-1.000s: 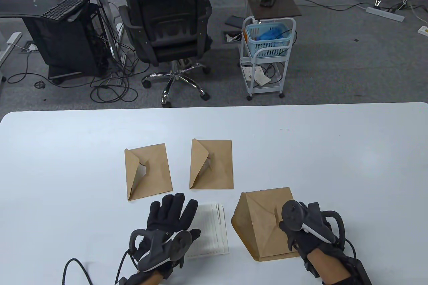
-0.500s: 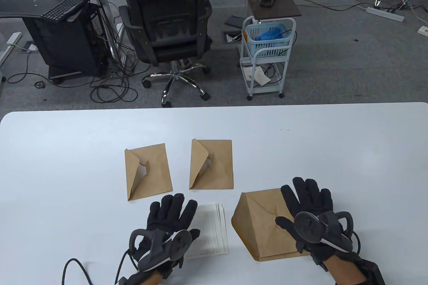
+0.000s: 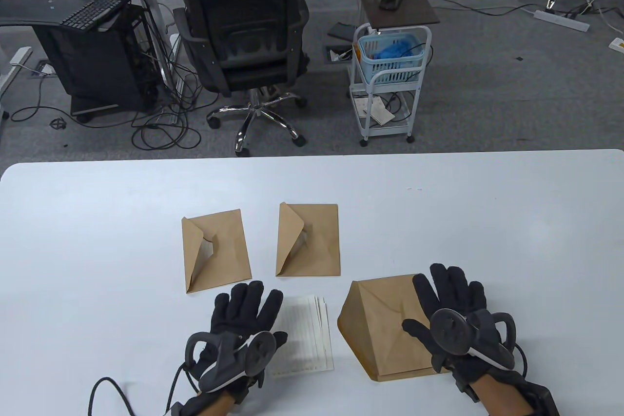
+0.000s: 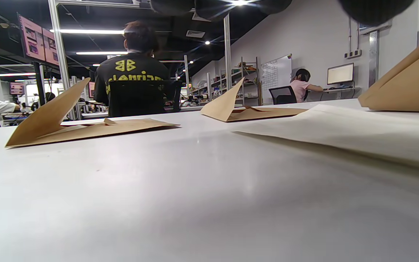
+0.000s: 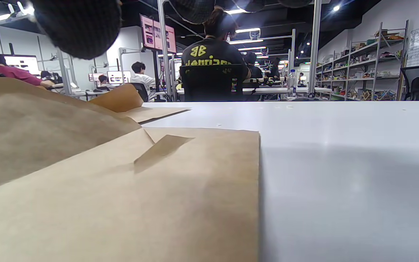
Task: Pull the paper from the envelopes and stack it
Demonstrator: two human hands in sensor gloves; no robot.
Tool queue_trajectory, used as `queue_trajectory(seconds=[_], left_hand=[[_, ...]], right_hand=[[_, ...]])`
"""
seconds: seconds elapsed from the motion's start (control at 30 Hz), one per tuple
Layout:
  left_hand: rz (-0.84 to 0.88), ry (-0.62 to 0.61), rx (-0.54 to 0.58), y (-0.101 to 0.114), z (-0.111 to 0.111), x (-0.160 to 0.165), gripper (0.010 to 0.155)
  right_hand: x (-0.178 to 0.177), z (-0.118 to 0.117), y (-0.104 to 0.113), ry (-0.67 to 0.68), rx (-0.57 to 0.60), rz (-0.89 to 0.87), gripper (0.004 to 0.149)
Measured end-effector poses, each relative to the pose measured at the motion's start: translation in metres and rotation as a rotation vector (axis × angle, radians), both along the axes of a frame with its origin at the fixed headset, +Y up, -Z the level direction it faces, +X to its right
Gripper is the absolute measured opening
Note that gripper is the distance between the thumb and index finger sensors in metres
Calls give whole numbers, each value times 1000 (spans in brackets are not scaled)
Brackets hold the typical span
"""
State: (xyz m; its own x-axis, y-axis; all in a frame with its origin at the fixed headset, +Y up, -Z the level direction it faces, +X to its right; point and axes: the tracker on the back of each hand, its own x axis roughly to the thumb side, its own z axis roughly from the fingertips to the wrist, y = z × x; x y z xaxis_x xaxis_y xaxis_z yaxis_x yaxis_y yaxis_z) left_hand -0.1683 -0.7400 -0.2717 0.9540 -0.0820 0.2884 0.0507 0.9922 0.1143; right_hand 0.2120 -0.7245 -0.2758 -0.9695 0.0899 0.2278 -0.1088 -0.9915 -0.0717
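Three brown envelopes lie on the white table (image 3: 97, 221) with flaps raised: one at left (image 3: 217, 250), one in the middle (image 3: 309, 245), one at front right (image 3: 385, 328). A stack of white lined paper (image 3: 307, 338) lies at the front centre. My left hand (image 3: 246, 306) lies flat with fingers spread, on the left part of the paper stack. My right hand (image 3: 451, 289) lies flat with fingers spread on the right side of the front right envelope. The left wrist view shows the paper (image 4: 340, 127) and two envelopes (image 4: 86, 125). The right wrist view shows the envelope (image 5: 140, 189) close up.
Beyond the table's far edge stand an office chair (image 3: 243, 40) and a white cart with a blue basket (image 3: 390, 74). Bare table surface lies to the left, the right and behind the envelopes.
My right hand opened from a curled pose on the front right envelope and now lies flat with fingers spread. My left hand shifted slightly left on the paper stack.
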Motion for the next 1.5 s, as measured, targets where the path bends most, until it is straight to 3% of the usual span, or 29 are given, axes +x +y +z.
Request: queue_trajectory(seconds=[0.4,0.77,1.17,1.33,1.5], left_hand=[[-21,39,-50,9,-21,7,77],[-33,234,-165,22,-87,22,81],[-76,438,-326,4,-157,62,84],[-110,503,-422,-9,-173,66,79],[-165,521,-387,-14,-179,66,66]], right_hand=[[3,4,5,-10,-9,-30,79],[4,5,7,-14,5,-44,79],[-1,8,7,16,9,-46,79],[-1,8,8,16,16,-56,79],[-1,8,8,16,10,-58,79]])
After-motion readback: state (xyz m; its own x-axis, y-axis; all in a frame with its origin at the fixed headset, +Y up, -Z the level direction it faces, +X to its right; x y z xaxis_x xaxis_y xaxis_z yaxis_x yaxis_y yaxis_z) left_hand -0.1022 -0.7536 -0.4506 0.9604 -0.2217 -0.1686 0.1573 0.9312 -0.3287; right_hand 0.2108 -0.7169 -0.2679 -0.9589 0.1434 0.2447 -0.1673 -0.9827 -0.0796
